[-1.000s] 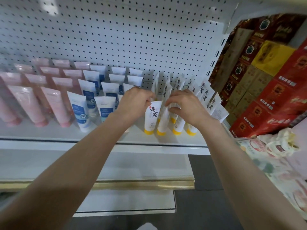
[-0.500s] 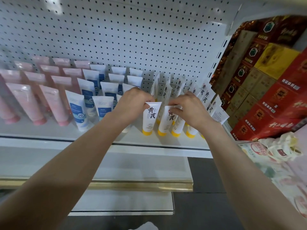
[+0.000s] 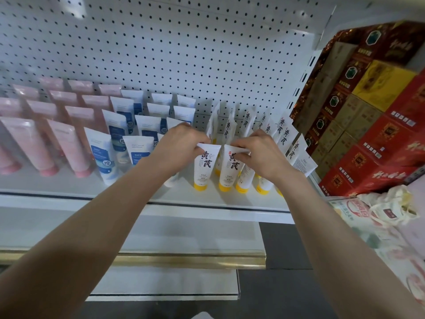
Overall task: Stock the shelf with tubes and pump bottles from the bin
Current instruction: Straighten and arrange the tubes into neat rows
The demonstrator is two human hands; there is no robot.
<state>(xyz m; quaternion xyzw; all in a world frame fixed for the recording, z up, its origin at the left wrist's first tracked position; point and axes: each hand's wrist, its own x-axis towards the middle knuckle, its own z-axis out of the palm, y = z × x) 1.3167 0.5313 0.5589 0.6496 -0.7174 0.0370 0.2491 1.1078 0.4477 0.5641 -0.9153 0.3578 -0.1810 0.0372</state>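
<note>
Two white tubes with yellow caps and black lettering stand cap-down at the front of the white shelf [image 3: 138, 203]. My left hand [image 3: 181, 146] pinches the top edge of the left tube [image 3: 203, 169]. My right hand [image 3: 259, 153] pinches the top of the right tube [image 3: 232, 171]. Both tubes face me, side by side. Behind them several more yellow-capped tubes [image 3: 282, 134] stand in rows, turned at angles. The bin is out of view.
Blue-and-white tubes [image 3: 119, 143] and pink tubes [image 3: 32, 146] fill the shelf to the left. A white pegboard [image 3: 184, 54] backs the shelf. Red and brown cartons [image 3: 379, 134] are stacked at the right, with plastic bags [image 3: 386, 210] below them. A lower shelf [image 3: 161, 284] juts out beneath.
Both hands have turned the two front tubes so their labels face me and drawn them closer together at the shelf front.
</note>
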